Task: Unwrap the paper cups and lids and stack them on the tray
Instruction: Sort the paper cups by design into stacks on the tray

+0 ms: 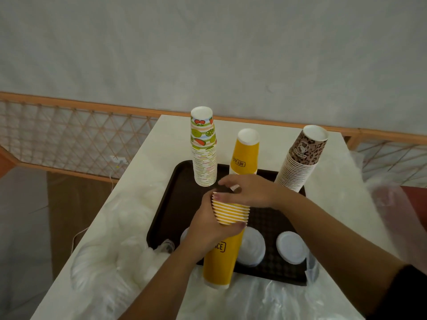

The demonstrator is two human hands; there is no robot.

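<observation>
Left hand (215, 229) is wrapped round a nested stack of yellow cups (225, 236), fingers curled across the striped rims near the stack's open end, base pointing back toward the person. Stack is held in the air, tilted, over the near half of the brown tray (161, 204). Right hand (250, 192) sits just beyond that grip w/ fingers bent at the rim end; prob. pinching the outermost cup, but the fingertips are hidden behind the rims so I can't tell if it has hold of anything.

Risks from here:
- Grip is high on the stack; the long part below the fingers hangs free. If the nest is loose, lower cups could slide out onto the plastic wrap (265, 303) under it.
- Just past the right hand stands another yellow stack (246, 153), upside down; either side are the fruit-print stack (204, 153) and leopard-print stack (300, 162). All tall and narrow, so a knuckle or elbow swing could topple one.
- Below the grip, white lids (250, 248) and (291, 247) lie on the tray; a dropped cup would scatter them.
- Squeezing hard could dent the paper rims.
</observation>
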